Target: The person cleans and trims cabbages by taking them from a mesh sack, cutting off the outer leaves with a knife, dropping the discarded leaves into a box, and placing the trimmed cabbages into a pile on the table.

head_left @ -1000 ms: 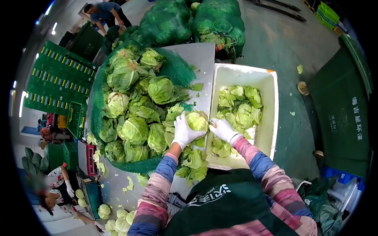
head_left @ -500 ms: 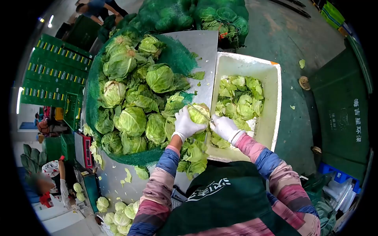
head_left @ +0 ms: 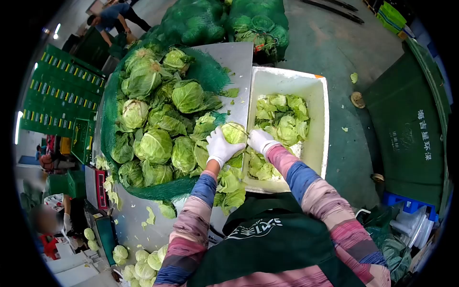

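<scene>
My left hand (head_left: 222, 148), in a white glove, grips a pale green cabbage (head_left: 234, 132) from its near left side, at the edge of the table beside the foam box. My right hand (head_left: 261, 140), also gloved, is closed on a knife (head_left: 246, 134) at the cabbage's right side. Little of the knife shows, and its handle is hidden in the fist. Left of my hands, untrimmed cabbages (head_left: 155, 146) lie heaped on a green net (head_left: 167, 192). Loose outer leaves (head_left: 231, 185) lie just below my left hand.
A white foam box (head_left: 326, 119) with cut leaves (head_left: 287, 126) stands to the right. Trimmed cabbages (head_left: 145, 270) sit at the lower left. A large green bin (head_left: 401, 129) stands far right; full net sacks (head_left: 258, 28) are behind. Two other people work at the left.
The view has shifted, moving the scene slightly left. The knife blade lay across the cabbage earlier; now it shows only at the cabbage's right edge. Both hands keep their hold.
</scene>
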Demonstrator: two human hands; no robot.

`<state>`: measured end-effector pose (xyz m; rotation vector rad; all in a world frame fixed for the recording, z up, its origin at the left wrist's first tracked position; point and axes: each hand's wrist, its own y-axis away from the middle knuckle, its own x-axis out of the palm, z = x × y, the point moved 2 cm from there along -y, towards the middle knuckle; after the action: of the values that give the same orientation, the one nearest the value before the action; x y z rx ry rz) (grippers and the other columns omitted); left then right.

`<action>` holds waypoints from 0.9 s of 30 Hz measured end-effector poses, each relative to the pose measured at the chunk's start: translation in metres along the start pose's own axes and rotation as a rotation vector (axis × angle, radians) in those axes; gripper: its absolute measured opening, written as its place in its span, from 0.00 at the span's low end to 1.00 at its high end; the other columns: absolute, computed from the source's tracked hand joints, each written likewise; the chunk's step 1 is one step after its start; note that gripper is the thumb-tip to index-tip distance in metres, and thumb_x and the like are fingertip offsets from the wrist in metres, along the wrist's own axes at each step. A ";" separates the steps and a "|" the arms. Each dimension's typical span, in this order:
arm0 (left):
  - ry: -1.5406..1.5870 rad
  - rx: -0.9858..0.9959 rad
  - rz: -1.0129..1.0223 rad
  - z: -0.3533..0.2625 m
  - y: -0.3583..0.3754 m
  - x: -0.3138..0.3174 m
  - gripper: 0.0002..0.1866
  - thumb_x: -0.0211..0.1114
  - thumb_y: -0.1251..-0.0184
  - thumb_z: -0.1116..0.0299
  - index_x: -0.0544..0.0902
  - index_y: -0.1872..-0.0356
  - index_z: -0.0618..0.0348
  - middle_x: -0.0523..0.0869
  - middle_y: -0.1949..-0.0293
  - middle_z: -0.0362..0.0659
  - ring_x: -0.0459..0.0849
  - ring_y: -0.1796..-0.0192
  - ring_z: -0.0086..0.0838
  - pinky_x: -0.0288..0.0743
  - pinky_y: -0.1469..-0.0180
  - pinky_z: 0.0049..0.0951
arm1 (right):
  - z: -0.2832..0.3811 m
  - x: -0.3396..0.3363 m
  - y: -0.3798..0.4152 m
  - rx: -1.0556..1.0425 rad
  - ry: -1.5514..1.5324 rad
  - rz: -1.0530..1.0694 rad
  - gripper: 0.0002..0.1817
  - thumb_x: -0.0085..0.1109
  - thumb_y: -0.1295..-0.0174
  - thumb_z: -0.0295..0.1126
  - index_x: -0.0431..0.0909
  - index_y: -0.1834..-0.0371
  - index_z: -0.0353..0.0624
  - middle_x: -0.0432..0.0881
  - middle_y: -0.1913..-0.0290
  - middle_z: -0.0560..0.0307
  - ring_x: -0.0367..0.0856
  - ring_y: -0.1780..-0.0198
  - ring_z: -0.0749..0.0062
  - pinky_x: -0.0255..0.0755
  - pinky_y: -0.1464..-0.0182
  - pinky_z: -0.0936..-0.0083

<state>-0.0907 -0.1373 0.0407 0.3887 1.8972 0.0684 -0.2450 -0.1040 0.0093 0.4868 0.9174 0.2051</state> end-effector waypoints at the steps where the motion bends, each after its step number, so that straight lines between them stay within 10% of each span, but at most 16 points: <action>1: -0.010 -0.014 -0.026 -0.001 0.004 0.000 0.55 0.79 0.69 0.41 0.65 0.40 0.67 0.74 0.47 0.58 0.71 0.43 0.53 0.69 0.41 0.44 | 0.000 -0.002 0.000 0.002 0.003 -0.012 0.16 0.51 0.38 0.37 0.82 0.56 0.38 0.83 0.55 0.36 0.83 0.52 0.45 0.77 0.51 0.58; 8: 0.106 0.084 -0.257 0.001 0.066 0.019 0.57 0.81 0.67 0.54 0.58 0.34 0.67 0.66 0.37 0.56 0.64 0.37 0.51 0.60 0.34 0.46 | -0.036 0.026 0.013 0.223 -0.133 -0.067 0.18 0.52 0.37 0.35 0.80 0.50 0.36 0.82 0.52 0.36 0.82 0.49 0.47 0.74 0.46 0.60; 13: 0.241 0.215 -0.385 0.032 0.098 0.032 0.58 0.81 0.68 0.61 0.57 0.33 0.67 0.64 0.35 0.57 0.61 0.35 0.52 0.57 0.31 0.43 | -0.046 0.030 0.033 0.123 -0.471 -0.077 0.21 0.51 0.31 0.47 0.76 0.53 0.37 0.75 0.79 0.58 0.71 0.83 0.74 0.67 0.80 0.74; 15: 0.335 0.217 -0.411 0.037 0.111 0.035 0.56 0.81 0.69 0.65 0.57 0.33 0.64 0.62 0.33 0.57 0.60 0.33 0.52 0.55 0.30 0.45 | -0.024 0.027 0.054 0.064 -0.708 -0.028 0.23 0.53 0.34 0.50 0.79 0.55 0.37 0.83 0.73 0.49 0.84 0.70 0.61 0.76 0.64 0.65; 19: 0.555 0.121 -0.283 0.053 0.121 0.027 0.58 0.81 0.67 0.64 0.55 0.31 0.64 0.63 0.34 0.58 0.61 0.33 0.54 0.55 0.30 0.46 | -0.002 0.056 0.060 -0.215 -0.623 -0.125 0.30 0.47 0.31 0.53 0.69 0.33 0.45 0.82 0.73 0.46 0.82 0.70 0.56 0.73 0.61 0.65; 25: 0.334 0.236 -0.250 0.061 0.126 0.029 0.59 0.81 0.64 0.56 0.54 0.30 0.66 0.59 0.32 0.61 0.60 0.32 0.55 0.55 0.30 0.44 | 0.017 0.052 0.069 -0.448 -0.036 -0.104 0.32 0.42 0.31 0.57 0.58 0.27 0.55 0.81 0.74 0.39 0.80 0.71 0.43 0.72 0.66 0.54; 27: 0.629 0.003 -0.202 0.058 0.121 0.039 0.57 0.80 0.61 0.54 0.55 0.31 0.67 0.61 0.33 0.61 0.62 0.33 0.54 0.55 0.31 0.44 | 0.019 0.054 0.069 -0.457 0.022 -0.097 0.32 0.45 0.31 0.56 0.57 0.26 0.59 0.79 0.76 0.37 0.79 0.72 0.41 0.71 0.66 0.53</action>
<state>-0.0201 -0.0194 0.0133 0.1818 2.5481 0.0564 -0.1950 -0.0293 0.0139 0.0173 0.8802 0.3229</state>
